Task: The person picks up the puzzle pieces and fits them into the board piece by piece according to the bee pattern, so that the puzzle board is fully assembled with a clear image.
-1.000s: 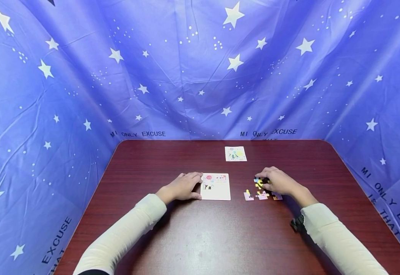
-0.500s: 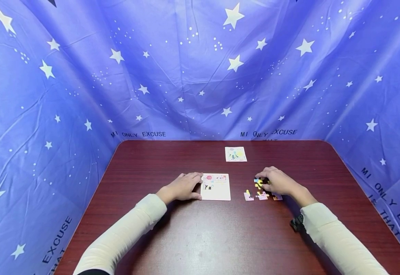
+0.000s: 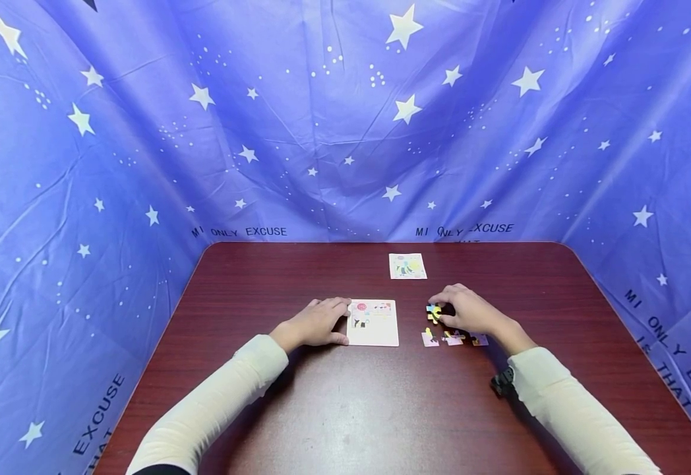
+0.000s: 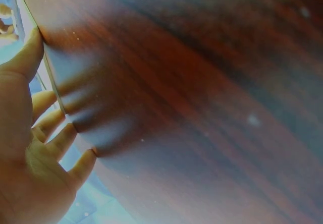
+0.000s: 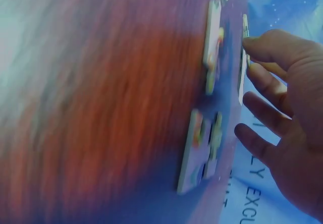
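Cream sleeves [image 3: 211, 402] are worn on both arms, lightly creased and finished with wide, turned-back cuffs [image 3: 262, 359]. A small black device [image 3: 502, 382] is seen beneath the right cuff; the left sleeve is bordered by a black patch [image 3: 161, 470].

- On my screen I see two hands, one left hand [image 3: 317, 322] and one right hand [image 3: 471, 313].
- One white puzzle board [image 3: 378, 334].
- At least four loose puzzle pieces [image 3: 430, 339]; I can't count any hidden ones.
- One picture card [image 3: 407, 266].
- Two pale sleeves [image 3: 203, 402].
- One table [image 3: 345, 415].
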{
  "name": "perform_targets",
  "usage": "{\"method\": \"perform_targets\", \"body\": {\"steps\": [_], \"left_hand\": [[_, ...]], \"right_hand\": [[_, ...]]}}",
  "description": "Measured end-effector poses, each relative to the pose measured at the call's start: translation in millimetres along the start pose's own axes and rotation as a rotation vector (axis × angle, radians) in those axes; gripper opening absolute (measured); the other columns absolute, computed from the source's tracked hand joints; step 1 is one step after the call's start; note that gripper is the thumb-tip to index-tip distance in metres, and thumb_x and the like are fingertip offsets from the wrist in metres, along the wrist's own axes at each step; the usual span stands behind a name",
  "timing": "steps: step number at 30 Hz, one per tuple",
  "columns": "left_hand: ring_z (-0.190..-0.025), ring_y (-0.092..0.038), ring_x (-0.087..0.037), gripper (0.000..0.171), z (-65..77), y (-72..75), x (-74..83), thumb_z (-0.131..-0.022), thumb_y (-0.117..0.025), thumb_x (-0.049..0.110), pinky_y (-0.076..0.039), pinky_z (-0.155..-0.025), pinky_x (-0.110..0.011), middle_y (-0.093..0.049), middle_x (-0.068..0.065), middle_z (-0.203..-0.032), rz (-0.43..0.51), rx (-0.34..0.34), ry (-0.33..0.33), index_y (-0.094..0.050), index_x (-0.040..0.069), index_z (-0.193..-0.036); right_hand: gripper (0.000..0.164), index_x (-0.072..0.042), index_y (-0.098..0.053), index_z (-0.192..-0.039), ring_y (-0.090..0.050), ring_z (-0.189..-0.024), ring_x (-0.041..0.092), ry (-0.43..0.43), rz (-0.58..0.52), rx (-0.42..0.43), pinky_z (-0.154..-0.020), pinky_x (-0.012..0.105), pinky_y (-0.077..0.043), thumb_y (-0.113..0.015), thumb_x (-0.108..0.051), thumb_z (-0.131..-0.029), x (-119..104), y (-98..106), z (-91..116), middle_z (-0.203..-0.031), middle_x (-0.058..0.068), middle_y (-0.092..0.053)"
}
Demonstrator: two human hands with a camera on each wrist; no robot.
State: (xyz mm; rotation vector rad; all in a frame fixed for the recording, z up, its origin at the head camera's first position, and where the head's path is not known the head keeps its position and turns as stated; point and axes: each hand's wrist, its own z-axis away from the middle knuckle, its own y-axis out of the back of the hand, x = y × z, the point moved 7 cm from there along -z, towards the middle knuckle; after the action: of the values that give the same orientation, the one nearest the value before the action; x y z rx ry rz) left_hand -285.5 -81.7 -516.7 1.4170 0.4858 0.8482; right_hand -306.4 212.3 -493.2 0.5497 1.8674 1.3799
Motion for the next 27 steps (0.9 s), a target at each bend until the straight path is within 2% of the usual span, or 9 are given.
{"method": "perform_targets", "body": {"steps": [7,16,27], "left_hand": [[-0.146,-0.043,-0.025,0.066,-0.1,-0.5,0.7,-0.089,-0.07,0.057,-0.042,-0.11,-0.05,-0.043,-0.006,-0.16,0.003,0.0,-0.001,-0.057,0.013,-0.137],[-0.146,-0.044,-0.026,0.067,0.7,-0.7,0.7,-0.089,-0.07,0.057,-0.042,-0.111,-0.051,-0.043,-0.007,-0.159,0.016,0.002,0.001,-0.057,0.012,-0.137],[-0.145,-0.044,-0.026,0.067,0.1,-1.0,-0.5,-0.089,-0.07,0.057,-0.043,-0.11,-0.051,-0.044,-0.006,-0.159,0.008,0.009,-0.006,-0.057,0.012,-0.137]], "right_hand": [[0.036,-0.007,-0.074,-0.118,-0.061,-0.102,0.025,0.006,-0.036,-0.014,-0.093,0.047,-0.049,-0.076,-0.013,-0.083,-11.1,-4.9,-12.5,-0.101,0.001,-0.07],[0.035,-0.008,-0.074,-0.117,-0.061,-0.103,0.024,0.044,-0.04,0.004,-0.094,0.047,-0.05,-0.076,-0.015,-0.083,-25.5,-12.6,-28.8,-0.102,0.0,-0.071],[0.036,-0.01,-0.074,-0.118,-0.062,-0.105,0.025,0.048,-0.041,-0.021,-0.095,0.046,-0.05,-0.076,-0.019,-0.083,-50.0,-21.9,-47.9,-0.101,0.001,-0.071]]}}
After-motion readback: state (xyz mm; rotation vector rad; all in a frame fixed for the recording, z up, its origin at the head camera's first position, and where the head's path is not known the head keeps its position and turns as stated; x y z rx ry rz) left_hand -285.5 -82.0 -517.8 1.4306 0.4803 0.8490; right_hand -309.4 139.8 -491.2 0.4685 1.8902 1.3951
